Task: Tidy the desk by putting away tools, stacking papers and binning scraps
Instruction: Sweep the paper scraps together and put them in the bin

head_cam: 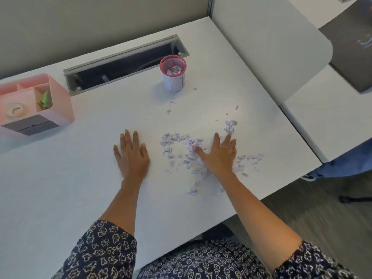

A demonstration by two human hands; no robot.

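Paper scraps (181, 141), too many to count, lie scattered on the right half of the desk (80, 178). The spread runs mostly side to side near the front edge, with a thin trail leading back toward the one cup (173, 73). That cup stands upright with more scraps inside. The right hand (218, 156) lies flat on the pile, fingers straight and spread. The left hand (131, 156) lies flat on bare desk, just left of the scraps. One pink organiser (60, 101) sits far left, one tape roll (17, 110) in it.
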